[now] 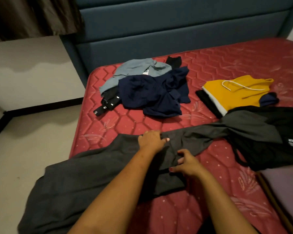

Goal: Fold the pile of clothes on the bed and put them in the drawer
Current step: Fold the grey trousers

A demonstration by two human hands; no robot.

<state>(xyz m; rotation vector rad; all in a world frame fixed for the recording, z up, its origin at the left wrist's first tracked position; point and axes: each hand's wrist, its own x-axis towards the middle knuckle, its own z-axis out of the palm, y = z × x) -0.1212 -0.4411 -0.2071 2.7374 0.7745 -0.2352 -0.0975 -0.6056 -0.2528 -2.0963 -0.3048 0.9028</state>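
The pile of clothes [147, 88] still lies unfolded mid-bed [227, 61], with only a yellow garment [235, 93] looking folded, while the left hand [150, 141] and right hand [188, 162], fingers curled, pinch a dark grey garment [91, 174] overhanging the bed's left edge, with bare mattress beyond.

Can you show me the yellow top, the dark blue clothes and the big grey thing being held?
yellow top [233, 95]: head view, middle of its yellow front.
dark blue clothes [150, 95]: head view, middle of the crumpled heap.
grey garment [91, 174]: head view, its wide left part.
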